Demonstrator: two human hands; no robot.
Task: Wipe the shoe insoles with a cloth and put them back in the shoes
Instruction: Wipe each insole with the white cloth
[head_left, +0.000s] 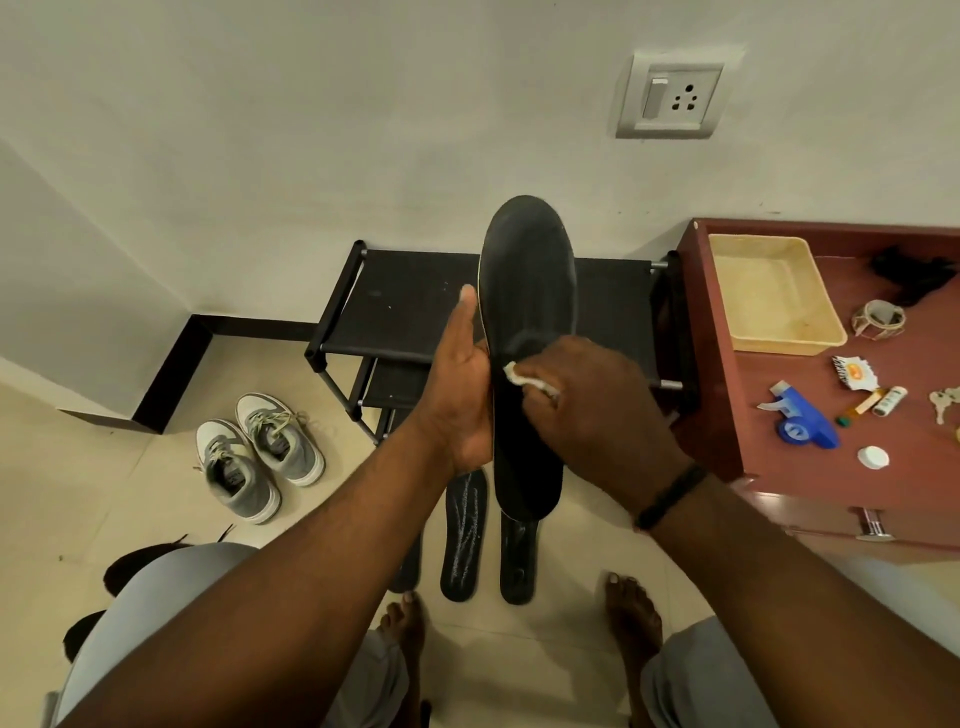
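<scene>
My left hand (460, 384) grips a black insole (527, 280) by its left edge and holds it upright in front of me. My right hand (597, 405) holds a small white cloth (524, 376) against the middle of the insole's face. Three more black insoles lie on the floor below: one (464, 535) streaked with white marks, one (519, 564) to its right, and one (408, 569) partly hidden under my left forearm. A pair of grey and white sneakers (260, 454) stands on the floor to the left.
A black shoe rack (400, 306) stands against the wall behind the insole. At the right is a red-brown cabinet (727, 415) with a beige tray (774, 296), a blue tape dispenser (805, 421) and small items. My bare feet rest on the tiled floor.
</scene>
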